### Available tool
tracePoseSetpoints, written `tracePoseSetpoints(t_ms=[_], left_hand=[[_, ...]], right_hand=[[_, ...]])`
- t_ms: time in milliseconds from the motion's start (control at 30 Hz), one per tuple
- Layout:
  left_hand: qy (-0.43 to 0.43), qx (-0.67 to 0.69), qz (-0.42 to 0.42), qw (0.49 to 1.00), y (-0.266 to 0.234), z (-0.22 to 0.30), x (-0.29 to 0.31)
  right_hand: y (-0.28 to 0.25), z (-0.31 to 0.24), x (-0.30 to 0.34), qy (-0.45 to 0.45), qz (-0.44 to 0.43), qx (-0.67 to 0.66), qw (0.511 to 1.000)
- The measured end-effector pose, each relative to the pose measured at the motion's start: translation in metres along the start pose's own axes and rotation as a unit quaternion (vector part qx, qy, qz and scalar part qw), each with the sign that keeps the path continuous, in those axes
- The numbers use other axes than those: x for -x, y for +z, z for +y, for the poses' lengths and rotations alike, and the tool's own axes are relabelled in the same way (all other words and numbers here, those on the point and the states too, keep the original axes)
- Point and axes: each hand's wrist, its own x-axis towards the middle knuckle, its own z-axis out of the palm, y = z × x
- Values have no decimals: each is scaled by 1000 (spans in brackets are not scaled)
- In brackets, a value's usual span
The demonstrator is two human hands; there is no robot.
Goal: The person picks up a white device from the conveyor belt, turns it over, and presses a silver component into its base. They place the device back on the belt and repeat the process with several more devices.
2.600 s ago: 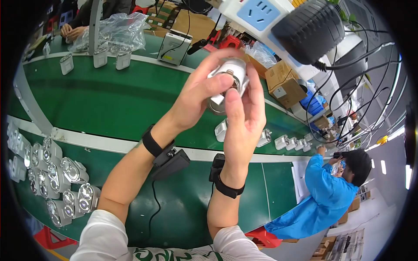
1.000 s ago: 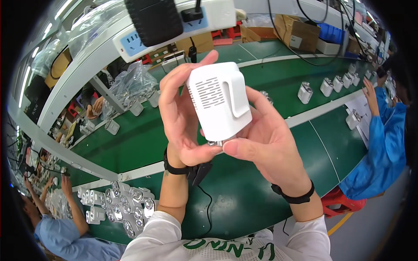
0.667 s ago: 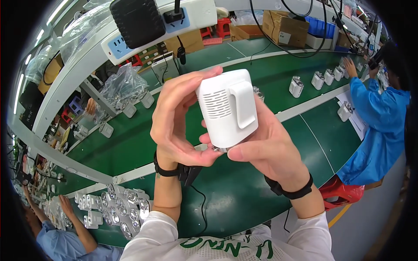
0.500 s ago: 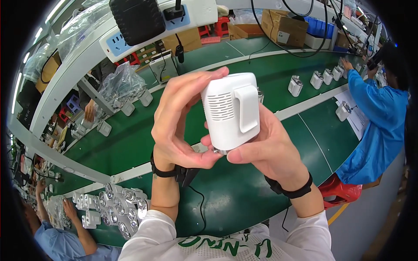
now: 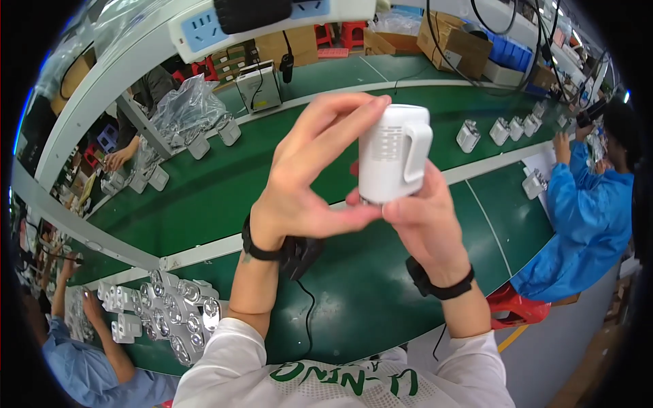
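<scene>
Both my hands hold up a white plastic device [image 5: 391,166] with rounded corners, rows of vent slots and a clip-like bar on its side. My left hand [image 5: 309,170] curves round it from the left, fingertips at its top edge and thumb at its base. From the right, my right hand [image 5: 427,221] grips the lower part, its thumb against the bottom edge. A little metal shows under the base. The device's far side and the right fingers behind it are hidden.
A green belt [image 5: 204,217] crosses beyond my bench, carrying several similar units [image 5: 469,136]. Shiny round-faced units [image 5: 173,316] crowd the left. A power strip [image 5: 204,30] hangs overhead. People work at left [image 5: 95,364] and right [image 5: 592,197], near a red stool [image 5: 513,309].
My hands have carried the device slightly up and to the right, and it is turned a little. My view has shifted too. The person at right has drawn their arm in.
</scene>
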Motion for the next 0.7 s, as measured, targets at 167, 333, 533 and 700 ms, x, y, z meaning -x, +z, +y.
tracePoseSetpoints(t_ms=[167,333,533,700], left_hand=[[-131,31,23,991,-4,-30,13],[-375,159,92,909,-20,-53,25],[-599,143,45,786,-36,-106,66],[-675,-129,75,723,-51,-188,131]], right_hand=[[-7,14,-37,18,0,-21,1000],[-5,48,-73,-298,65,435,847],[-39,118,-118,-289,81,646,701],[-76,154,-134,-55,124,726,674]])
